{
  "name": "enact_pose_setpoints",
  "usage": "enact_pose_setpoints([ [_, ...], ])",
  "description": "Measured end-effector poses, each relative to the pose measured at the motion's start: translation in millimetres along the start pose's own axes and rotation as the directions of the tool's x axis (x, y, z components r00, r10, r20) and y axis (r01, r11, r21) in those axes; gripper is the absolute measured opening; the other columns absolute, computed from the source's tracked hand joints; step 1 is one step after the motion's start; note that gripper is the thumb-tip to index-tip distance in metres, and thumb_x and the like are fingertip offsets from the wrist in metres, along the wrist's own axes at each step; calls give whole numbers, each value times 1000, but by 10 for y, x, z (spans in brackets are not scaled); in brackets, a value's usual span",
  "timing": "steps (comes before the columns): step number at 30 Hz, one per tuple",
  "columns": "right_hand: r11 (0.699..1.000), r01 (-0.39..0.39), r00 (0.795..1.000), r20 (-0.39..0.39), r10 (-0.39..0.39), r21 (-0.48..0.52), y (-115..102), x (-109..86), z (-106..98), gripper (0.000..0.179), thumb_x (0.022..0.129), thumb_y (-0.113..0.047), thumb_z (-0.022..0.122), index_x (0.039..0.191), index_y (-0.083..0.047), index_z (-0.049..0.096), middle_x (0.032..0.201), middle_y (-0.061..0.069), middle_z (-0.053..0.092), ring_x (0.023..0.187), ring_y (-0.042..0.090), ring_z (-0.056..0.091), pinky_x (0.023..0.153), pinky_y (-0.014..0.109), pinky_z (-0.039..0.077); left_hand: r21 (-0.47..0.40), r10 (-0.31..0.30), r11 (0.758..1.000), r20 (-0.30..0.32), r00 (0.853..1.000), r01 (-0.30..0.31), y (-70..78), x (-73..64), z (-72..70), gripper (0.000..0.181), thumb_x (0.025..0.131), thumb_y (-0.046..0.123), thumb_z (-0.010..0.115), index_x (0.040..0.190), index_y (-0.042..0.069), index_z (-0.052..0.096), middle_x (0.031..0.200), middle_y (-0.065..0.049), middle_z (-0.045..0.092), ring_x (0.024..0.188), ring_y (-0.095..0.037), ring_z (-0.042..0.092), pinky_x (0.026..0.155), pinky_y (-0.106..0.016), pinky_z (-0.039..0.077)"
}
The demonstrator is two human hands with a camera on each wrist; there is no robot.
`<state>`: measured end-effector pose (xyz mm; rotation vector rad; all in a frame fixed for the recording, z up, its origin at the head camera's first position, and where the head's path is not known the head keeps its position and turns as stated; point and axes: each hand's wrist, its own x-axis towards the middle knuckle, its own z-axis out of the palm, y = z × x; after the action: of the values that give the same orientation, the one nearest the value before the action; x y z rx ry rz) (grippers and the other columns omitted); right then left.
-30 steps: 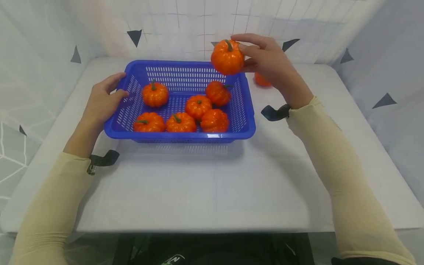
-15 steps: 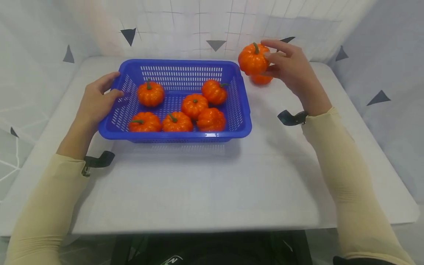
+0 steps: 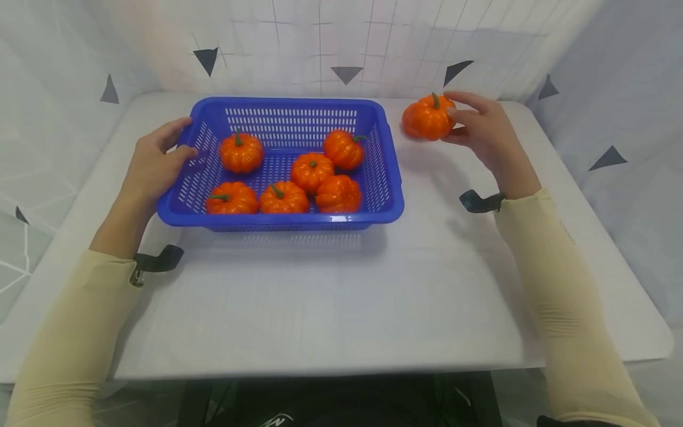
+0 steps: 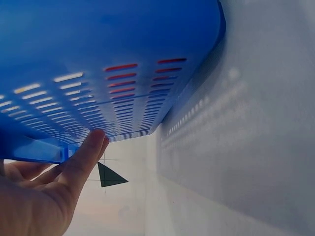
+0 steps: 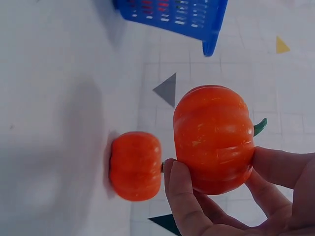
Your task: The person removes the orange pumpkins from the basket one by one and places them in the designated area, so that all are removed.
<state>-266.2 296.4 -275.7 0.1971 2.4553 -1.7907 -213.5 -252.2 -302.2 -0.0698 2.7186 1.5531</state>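
My right hand (image 3: 482, 127) holds a small orange pumpkin (image 5: 215, 140) with a green stem between fingertips and thumb, above the white table to the right of the basket. A second pumpkin (image 5: 136, 166) sits on the table under it, mostly hidden behind the held one in the head view. At the left, my left hand (image 3: 155, 160) grips the end rim of a blue plastic basket (image 3: 288, 219), seen close up in the left wrist view as a slotted wall (image 4: 123, 29). Several pumpkins lie inside, one of them (image 3: 242, 153) apart at the back left.
The table (image 3: 341, 302) has a white cover, and its near edge runs along the bottom of the head view. Pale cloth (image 3: 299, 47) with dark triangles hangs behind and at both sides.
My right hand has carried the pumpkin from over the basket's back right corner to the right, then lowered it toward the one on the table. The left hand stays at the rim.
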Motion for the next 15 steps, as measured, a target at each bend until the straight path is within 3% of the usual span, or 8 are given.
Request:
enact_pose_setpoints([
  [7, 999, -36, 999, -26, 35, -10, 239, 100, -163, 48, 108, -27, 58, 155, -26, 53, 164, -3, 34, 122, 27, 55, 102, 35, 49, 5, 2, 1000, -4, 1000, -2, -10, 8, 1, 59, 106, 25, 51, 164, 27, 37, 167, -5, 32, 153, -27, 29, 120, -49, 28],
  [11, 997, -36, 998, -50, 33, -74, 380, 164, -274, 46, 110, -27, 52, 156, -26, 51, 164, -4, 36, 127, 28, 53, 103, 34, 48, 14, 3, 1000, -3, 1000, -3, -7, 10, 4, 59, 107, 26, 50, 164, 28, 36, 167, -4, 32, 153, -27, 29, 119, -50, 30],
  [15, 995, -83, 993, -93, 77, -59, 456, 230, -345, 47, 110, -28, 51, 157, -25, 50, 162, -1, 38, 127, 25, 50, 105, 35, 47, 21, -5, 1000, -4, 1000, 5, -6, 3, 4, 59, 107, 26, 50, 164, 28, 35, 168, -3, 31, 153, -27, 28, 119, -51, 29],
])
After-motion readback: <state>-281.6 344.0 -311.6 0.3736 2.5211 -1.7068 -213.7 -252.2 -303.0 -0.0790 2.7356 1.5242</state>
